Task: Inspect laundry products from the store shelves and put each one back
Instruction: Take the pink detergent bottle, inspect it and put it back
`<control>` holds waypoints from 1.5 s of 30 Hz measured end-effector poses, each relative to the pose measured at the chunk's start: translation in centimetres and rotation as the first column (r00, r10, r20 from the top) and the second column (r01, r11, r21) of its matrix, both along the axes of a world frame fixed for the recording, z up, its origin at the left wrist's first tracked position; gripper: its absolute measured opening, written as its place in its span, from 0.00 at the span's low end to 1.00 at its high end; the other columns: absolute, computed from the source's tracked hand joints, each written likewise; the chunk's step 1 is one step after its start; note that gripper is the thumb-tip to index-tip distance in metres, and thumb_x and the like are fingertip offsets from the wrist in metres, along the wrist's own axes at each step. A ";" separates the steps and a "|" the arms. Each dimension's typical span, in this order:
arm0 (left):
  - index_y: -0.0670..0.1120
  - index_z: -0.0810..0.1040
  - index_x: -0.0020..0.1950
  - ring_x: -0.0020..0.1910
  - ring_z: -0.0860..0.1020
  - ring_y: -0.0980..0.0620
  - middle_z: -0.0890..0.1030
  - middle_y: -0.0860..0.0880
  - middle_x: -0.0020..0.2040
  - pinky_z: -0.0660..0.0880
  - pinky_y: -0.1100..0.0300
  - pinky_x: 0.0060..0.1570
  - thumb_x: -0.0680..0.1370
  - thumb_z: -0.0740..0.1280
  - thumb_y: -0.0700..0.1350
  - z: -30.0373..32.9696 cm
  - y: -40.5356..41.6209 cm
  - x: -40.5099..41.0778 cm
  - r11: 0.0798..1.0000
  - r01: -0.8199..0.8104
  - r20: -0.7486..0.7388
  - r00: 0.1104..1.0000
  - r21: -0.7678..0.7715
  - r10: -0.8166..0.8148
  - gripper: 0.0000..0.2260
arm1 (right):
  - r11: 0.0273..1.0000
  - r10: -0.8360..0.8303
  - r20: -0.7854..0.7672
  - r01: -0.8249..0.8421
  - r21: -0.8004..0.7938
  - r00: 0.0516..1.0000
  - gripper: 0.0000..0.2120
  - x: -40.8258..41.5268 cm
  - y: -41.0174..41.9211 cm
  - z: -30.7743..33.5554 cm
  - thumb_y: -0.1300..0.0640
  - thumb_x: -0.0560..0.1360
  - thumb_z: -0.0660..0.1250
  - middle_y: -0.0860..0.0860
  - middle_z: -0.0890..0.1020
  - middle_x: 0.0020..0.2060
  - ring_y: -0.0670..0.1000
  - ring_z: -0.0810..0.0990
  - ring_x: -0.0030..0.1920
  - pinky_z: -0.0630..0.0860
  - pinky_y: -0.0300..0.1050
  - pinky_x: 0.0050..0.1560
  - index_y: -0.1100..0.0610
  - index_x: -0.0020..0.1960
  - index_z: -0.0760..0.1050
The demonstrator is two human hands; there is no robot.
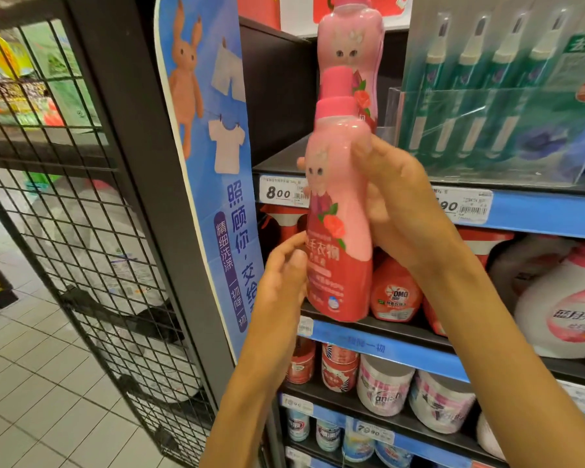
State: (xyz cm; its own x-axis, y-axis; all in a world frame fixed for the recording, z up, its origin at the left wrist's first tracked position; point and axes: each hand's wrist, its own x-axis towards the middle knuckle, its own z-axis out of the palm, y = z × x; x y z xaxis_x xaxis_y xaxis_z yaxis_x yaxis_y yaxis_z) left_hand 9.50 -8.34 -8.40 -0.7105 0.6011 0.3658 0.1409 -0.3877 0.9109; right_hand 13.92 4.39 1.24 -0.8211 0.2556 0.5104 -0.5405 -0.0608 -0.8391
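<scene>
A pink laundry bottle with a pink cap, a rabbit face and a red rose label is held upright in front of the shelves. My right hand grips its upper body from the right, thumb across the front. My left hand touches the lower left side of the bottle with relaxed fingers. A second, identical pink bottle stands on the top black shelf directly behind the held one.
Green boxed products sit in a clear tray on the top shelf at right. An OMO red bottle, white jugs and tubs fill lower shelves. A blue rabbit banner and black wire rack stand left.
</scene>
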 end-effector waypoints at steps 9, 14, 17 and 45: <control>0.50 0.82 0.53 0.49 0.83 0.52 0.85 0.48 0.50 0.79 0.63 0.45 0.72 0.66 0.58 1.4 0.9 -0.2 0.973 -0.074 0.106 0.993 0.217 0.052 0.17 | 0.973 0.110 -0.112 -0.131 -0.193 0.988 0.18 -0.3 0.5 1.6 0.55 0.83 0.52 0.57 0.80 0.59 0.55 0.79 0.61 0.77 0.49 0.60 0.63 0.66 0.70; 0.49 0.77 0.60 0.53 0.82 0.52 0.84 0.49 0.54 0.79 0.63 0.47 0.73 0.66 0.53 3.2 1.8 -2.3 0.959 -0.187 0.030 0.982 0.215 0.185 0.18 | 0.984 -0.164 -0.099 0.170 0.054 0.981 0.17 -1.3 0.8 3.0 0.60 0.79 0.61 0.54 0.82 0.56 0.50 0.82 0.56 0.78 0.44 0.55 0.62 0.67 0.69; 0.46 0.76 0.62 0.53 0.82 0.54 0.83 0.48 0.55 0.77 0.66 0.49 0.76 0.65 0.47 4.6 2.5 -3.8 0.965 -0.201 -0.069 0.974 0.170 0.215 0.15 | 0.958 -0.253 -0.191 0.274 0.090 0.948 0.12 -2.7 0.7 4.3 0.64 0.77 0.64 0.51 0.82 0.50 0.46 0.82 0.51 0.79 0.42 0.52 0.60 0.60 0.72; 0.49 0.49 0.78 0.76 0.57 0.55 0.56 0.51 0.78 0.59 0.52 0.74 0.79 0.66 0.46 8.2 7.3 -9.2 0.831 -0.555 -0.307 0.783 0.048 0.541 0.34 | 0.843 -0.396 -0.299 0.473 0.257 0.868 0.25 -10.8 1.7 7.1 0.64 0.77 0.66 0.59 0.71 0.66 0.53 0.72 0.67 0.72 0.51 0.66 0.64 0.71 0.61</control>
State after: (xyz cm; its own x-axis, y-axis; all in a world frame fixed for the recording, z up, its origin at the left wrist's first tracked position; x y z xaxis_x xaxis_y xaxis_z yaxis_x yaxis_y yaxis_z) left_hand 0.26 -1.05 -0.25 -0.7873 0.1633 0.5945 0.5812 -0.1252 0.8041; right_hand 3.07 6.13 8.36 -0.5155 0.3547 0.7800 -0.6241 0.4683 -0.6254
